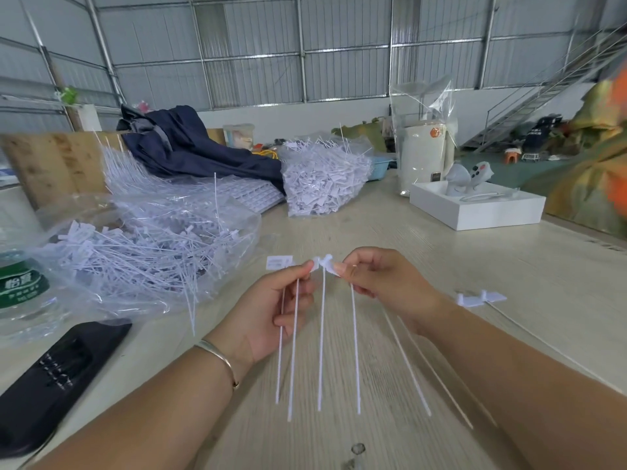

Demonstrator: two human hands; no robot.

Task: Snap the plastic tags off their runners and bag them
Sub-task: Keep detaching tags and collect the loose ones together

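From the head camera, two bare hands were held up over a pale wooden table. The left hand had its fingers curled, and its thumb and first finger pinched one end of a small white strip of tags. The right hand pinched the other end of the same strip, with its fingers curled too. The strip sat in the air between the two hands, just above the table. Long thin white tails hung down from the strip toward the person. Two of them ran down past the left palm. A thin silver bracelet was on the left wrist.

Just beside the left fingertips, a single small white tag lay flat on the table. To the right of the right hand, a short piece with a few tags lay on the table, well apart from the hands.

On the left, an open clear bag lay on its side, full of loose white tags and tails. Farther back stood a second clear bag packed with white tags. Between them lay flat sheets of tags with a dark blue cloth on top.

A water bottle with a green label stood at the left edge. A black case lay near the left arm. A white box sat on the right side of the table, with a grey thing on it that was too blurry to tell. Behind it stood a white jar with an empty clear bag sticking up.
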